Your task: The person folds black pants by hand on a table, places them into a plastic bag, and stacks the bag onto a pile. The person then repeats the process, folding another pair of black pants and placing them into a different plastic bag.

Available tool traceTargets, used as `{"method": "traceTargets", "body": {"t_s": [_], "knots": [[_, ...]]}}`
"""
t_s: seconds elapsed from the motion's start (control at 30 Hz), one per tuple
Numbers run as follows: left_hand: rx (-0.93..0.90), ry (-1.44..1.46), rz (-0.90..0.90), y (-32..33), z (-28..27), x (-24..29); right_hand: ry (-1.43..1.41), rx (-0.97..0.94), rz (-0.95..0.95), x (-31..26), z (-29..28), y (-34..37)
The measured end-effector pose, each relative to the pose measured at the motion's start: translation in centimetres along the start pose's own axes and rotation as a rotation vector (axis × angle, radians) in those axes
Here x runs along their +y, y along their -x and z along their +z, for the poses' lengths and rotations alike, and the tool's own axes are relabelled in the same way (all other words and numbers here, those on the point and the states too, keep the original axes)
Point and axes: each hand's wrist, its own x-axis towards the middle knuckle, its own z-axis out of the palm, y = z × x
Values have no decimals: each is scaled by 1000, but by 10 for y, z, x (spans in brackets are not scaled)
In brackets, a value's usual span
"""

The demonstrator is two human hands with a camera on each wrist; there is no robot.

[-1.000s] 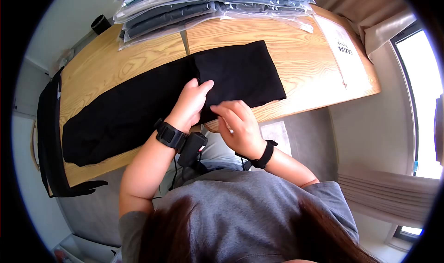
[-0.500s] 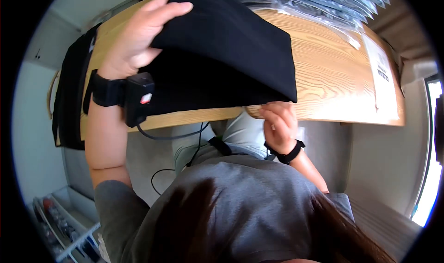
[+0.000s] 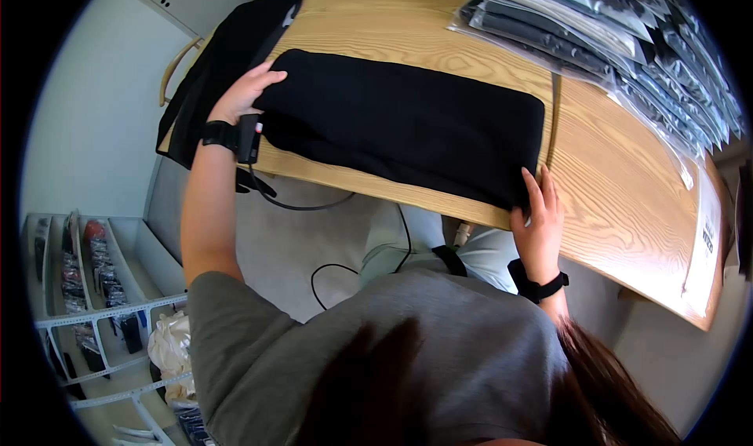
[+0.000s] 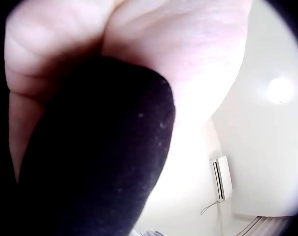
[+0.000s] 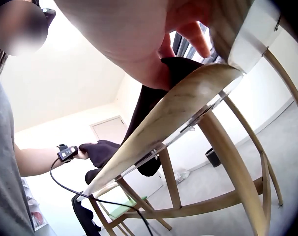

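A folded black garment [image 3: 408, 124] lies lengthwise along the table's near side. In the head view my left hand [image 3: 245, 94] is at its left end, gripping the fabric; the left wrist view shows dark cloth [image 4: 99, 147] against the palm [image 4: 188, 49], with part of the fingers hidden behind it. My right hand [image 3: 541, 222] rests at the garment's near right corner with fingers fairly straight, fingertips touching the edge. From below, the right wrist view shows the right hand [image 5: 134, 39] over the table edge beside black cloth [image 5: 181, 69].
Bagged folded clothes [image 3: 565, 30] are stacked at the back right of the wooden table [image 3: 612, 179]. Another black garment [image 3: 227, 54] hangs over the left end. A white sheet [image 3: 703, 242] lies far right. A cable [image 3: 302, 207] runs from the left wrist; divided bins [image 3: 141, 313] stand lower left.
The garment, lifted and folding over half a second ago, now lies flat as a narrower strip. My left hand has come down at its left end; my right hand has moved to the right corner.
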Motion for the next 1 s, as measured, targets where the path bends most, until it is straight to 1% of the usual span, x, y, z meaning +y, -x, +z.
{"method": "traceTargets", "body": {"t_s": [0.03, 0.1, 0.13, 0.2, 0.23, 0.3, 0.37, 0.4, 0.43, 0.47, 0.5, 0.53, 0.57, 0.63, 0.67, 0.7, 0.77, 0.83, 0.87, 0.9, 0.97, 1.0], "knots": [[35, 27, -1, -3, -4, -9, -24, 25, 2, -4, 2, -1], [155, -20, -59, 54, 34, 59, -35, 40, -3, -7, 10, -2], [166, -19, -62, 50, 25, 55, -41, 39, -12, -8, 13, -2], [-99, 262, 225, 30, 2, 43, -7, -15, -5, -7, 19, -3], [-11, 181, 253, 26, -14, 38, -10, -18, -15, -8, 19, -4], [20, 181, 209, 31, -22, 34, 19, -15, -8, -10, 19, -5], [105, -101, 94, 21, -30, 3, 35, 10, -44, -12, 19, -5], [-37, -95, 39, 37, -17, 17, 50, -10, -62, -13, 19, -5], [-38, -125, 70, 20, -19, -14, 64, -29, -76, -13, 19, -5], [-104, -154, 16, 1, -26, -39, 81, -35, -100, -13, 19, -6], [-172, -97, 50, 1, -20, -39, 80, -27, -101, -14, 18, -6], [-75, -122, 24, 2, -18, -40, 67, -37, -97, -15, 17, -7], [22, -145, -1, 11, -10, -26, 56, -48, -93, -15, 16, -7], [-53, -14, 75, 5, -22, -28, 34, -54, -79, -15, 16, -7], [14, -38, 60, 19, -19, -10, 38, -69, -77, -14, 16, -7], [126, 28, 1, 31, -13, 0, 41, -84, -76, -13, 16, -7], [10, -3, 28, 11, -30, -33, 65, -91, -85, -15, 16, -7], [4, -207, 38, -2, -33, -62, 84, -92, -92, -16, 17, -9], [95, -184, 2, 7, -23, -54, 97, -101, -92, -17, 18, -9], [95, -188, 0, 6, -24, -52, 110, -109, -92, -18, 18, -10], [53, -197, 79, 2, -24, -48, 104, -115, -80, -18, 19, -10], [39, -86, 102, 13, -19, -27, 102, -121, -71, -18, 18, -10]]}}
